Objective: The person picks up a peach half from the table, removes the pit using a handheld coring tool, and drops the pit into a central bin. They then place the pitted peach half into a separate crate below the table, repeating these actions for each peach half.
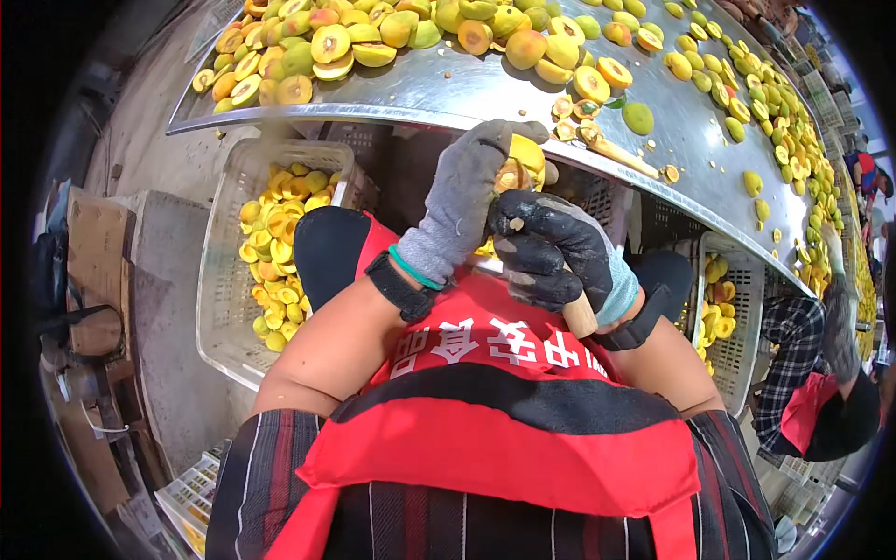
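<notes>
Both my hands wear gloves and meet in front of my chest at the edge of the metal table. My left hand [464, 193], in a grey glove, is closed around a yellow fruit [525, 161] whose cut side shows between the fingers. Touching the fruit from below, my right hand [551, 245], in a black-palmed glove, is wrapped round a tool with a wooden handle [580, 316]. The handle sticks out under the fist, and the tool's working end is hidden by the glove and fruit.
The metal table [411, 91] bears heaps of whole and halved fruit. A wooden stick [623, 158] lies near its edge. Crates of cut fruit stand at the left [219, 280] and right [744, 322]. A co-worker [812, 392] sits at the far right.
</notes>
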Demonstrator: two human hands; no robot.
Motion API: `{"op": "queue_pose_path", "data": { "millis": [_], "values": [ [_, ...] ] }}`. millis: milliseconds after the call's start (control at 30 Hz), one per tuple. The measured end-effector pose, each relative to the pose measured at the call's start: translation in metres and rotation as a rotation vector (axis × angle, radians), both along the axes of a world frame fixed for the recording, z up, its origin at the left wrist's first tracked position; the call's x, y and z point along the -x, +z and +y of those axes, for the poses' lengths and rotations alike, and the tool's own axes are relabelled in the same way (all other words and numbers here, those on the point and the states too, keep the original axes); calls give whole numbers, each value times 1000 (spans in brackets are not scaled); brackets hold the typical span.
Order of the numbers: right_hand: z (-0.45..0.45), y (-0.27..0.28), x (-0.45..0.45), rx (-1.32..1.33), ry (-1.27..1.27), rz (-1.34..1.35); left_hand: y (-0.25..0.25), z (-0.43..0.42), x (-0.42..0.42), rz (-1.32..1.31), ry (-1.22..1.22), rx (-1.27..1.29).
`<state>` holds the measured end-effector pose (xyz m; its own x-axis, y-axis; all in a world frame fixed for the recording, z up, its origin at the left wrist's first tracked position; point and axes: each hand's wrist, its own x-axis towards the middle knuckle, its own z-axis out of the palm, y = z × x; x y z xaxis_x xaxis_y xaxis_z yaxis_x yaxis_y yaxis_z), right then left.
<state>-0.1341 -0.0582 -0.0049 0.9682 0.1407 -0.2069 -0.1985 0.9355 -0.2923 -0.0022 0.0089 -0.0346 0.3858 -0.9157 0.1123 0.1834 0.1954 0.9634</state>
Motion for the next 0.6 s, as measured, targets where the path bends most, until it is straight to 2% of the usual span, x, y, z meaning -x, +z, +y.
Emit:
{"op": "queue_pose_path", "data": {
  "millis": [67,100,133,200,333,433,500,567,600],
  "values": [
    [0,0,2,85,-53,-9,-2,-3,3,-42,-2,-13],
    [1,1,3,237,-95,25,-1,-3,7,98,-3,9],
    [1,-1,5,238,-95,27,-1,-4,10,238,-4,30],
    [1,-6,7,160,-100,28,-6,-7,12,260,-11,34],
    [1,-15,8,187,-131,-3,-14,-12,15,346,-58,22],
    [-1,-17,8,80,-113,-26,-13,-12,16,309,-43,10],
    [-7,-26,7,-346,0,-102,-13,-13,13,260,-76,26],
    [-11,-24,16,-280,-21,-119,-17,-16,6,210,-109,43],
    [-10,-23,19,-215,-40,-138,-25,-19,1,401,-62,23]
  ]
}}
